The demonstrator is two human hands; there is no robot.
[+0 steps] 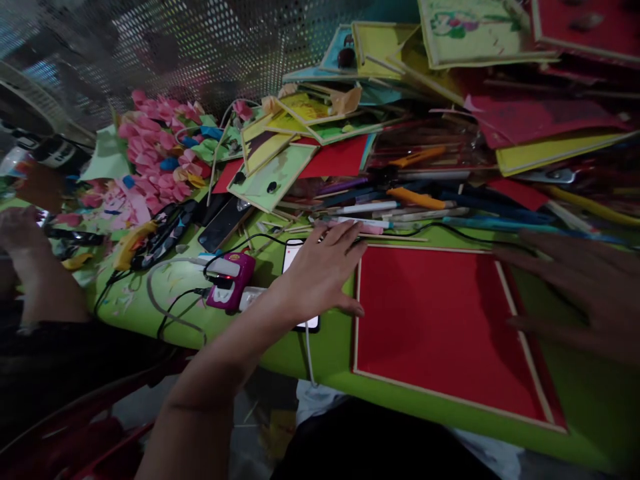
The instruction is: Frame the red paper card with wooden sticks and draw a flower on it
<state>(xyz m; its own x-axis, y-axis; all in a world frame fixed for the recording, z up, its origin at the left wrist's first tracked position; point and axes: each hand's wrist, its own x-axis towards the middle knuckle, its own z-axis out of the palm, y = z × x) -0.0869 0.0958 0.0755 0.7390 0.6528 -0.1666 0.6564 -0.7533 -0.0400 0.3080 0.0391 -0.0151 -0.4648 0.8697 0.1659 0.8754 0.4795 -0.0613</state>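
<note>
A red sheet [430, 320] edged with thin pale sticks lies flat on the green table [327, 363] in front of me. Along its right side, one stick sits inward from the red edge. My left hand [320, 273] is open, thumb at the sheet's left edge and fingers spread toward its upper left corner. Beneath this hand and wrist a phone with a lit screen [313, 323] is partly hidden. Over the sheet's right edge my right hand [585, 287] is open with fingers apart, dim and slightly blurred. Whether it touches the stick I cannot tell.
Pens and markers [400, 203] lie in a heap behind the sheet. Framed coloured cards [280, 170] are piled at the back. A purple power adapter [233, 283] with cables sits left, near pink paper petals [155, 133]. Another person's hand [23, 230] is at far left.
</note>
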